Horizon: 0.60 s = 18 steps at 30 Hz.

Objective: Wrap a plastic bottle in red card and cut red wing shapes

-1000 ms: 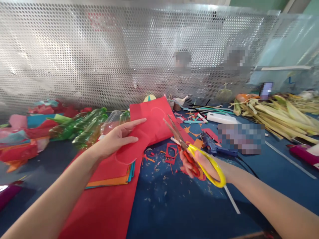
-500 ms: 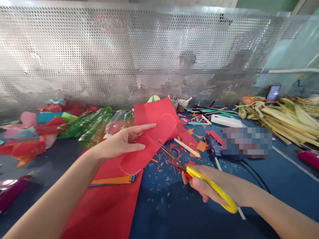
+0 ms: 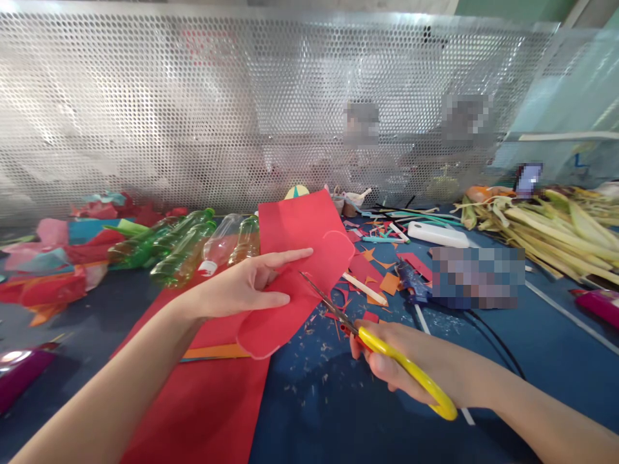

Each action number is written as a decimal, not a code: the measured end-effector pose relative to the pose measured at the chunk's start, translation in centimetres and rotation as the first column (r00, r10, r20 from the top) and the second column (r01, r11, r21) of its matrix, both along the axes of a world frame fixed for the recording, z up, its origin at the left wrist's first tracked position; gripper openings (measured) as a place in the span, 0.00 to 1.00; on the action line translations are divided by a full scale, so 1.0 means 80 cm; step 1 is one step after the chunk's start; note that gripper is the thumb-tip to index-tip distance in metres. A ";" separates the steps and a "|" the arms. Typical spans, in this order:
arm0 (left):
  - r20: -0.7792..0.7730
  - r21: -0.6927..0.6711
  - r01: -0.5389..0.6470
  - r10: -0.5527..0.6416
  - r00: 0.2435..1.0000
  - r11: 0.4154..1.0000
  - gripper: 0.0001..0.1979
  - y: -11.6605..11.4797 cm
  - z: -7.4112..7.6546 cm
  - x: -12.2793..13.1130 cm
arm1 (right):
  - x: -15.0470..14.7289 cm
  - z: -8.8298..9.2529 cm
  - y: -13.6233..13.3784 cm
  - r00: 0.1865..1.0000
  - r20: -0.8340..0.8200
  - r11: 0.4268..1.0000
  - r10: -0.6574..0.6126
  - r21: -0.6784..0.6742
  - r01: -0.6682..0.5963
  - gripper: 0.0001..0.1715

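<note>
Left hand (image 3: 242,287) holds outlined red paper (image 3: 307,222), thumb and forefinger spread; scissors (image 3: 411,370) gripped by the right hand (image 3: 430,354), gaping a second ago, narrow across it, apparently mid-cut.

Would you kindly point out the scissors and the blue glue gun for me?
Scissors (image 3: 380,344), head view, on the yellow handle.
Blue glue gun (image 3: 414,285), head view, on its body.

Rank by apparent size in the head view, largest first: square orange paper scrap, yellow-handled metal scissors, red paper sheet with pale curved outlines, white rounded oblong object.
1. Red paper sheet
2. Yellow-handled scissors
3. White oblong object
4. Orange scrap
</note>
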<state>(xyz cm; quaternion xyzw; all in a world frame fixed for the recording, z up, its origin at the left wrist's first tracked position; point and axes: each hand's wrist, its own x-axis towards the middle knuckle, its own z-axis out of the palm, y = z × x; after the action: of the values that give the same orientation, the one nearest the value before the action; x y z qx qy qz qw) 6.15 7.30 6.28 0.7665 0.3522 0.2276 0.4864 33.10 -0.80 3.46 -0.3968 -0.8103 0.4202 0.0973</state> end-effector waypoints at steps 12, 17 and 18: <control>0.016 -0.015 0.013 -0.012 1.000 1.000 0.31 0.001 0.000 0.001 | 0.002 0.000 0.000 1.000 0.020 1.000 0.012 0.000 -0.012 0.44; 0.029 -0.018 0.013 -0.012 1.000 1.000 0.31 0.000 0.001 0.002 | 0.001 0.000 0.002 1.000 0.013 1.000 0.007 0.019 -0.008 0.43; 0.029 -0.015 0.013 -0.013 0.999 1.000 0.31 0.001 0.001 0.002 | 0.001 0.001 0.002 1.000 0.013 1.000 0.007 0.021 -0.007 0.44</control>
<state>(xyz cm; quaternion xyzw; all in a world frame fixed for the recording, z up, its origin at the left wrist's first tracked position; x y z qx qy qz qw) 6.29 7.35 6.32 0.7616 0.3419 0.2329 0.4988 33.20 -0.66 3.50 -0.3957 -0.8167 0.4092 0.0949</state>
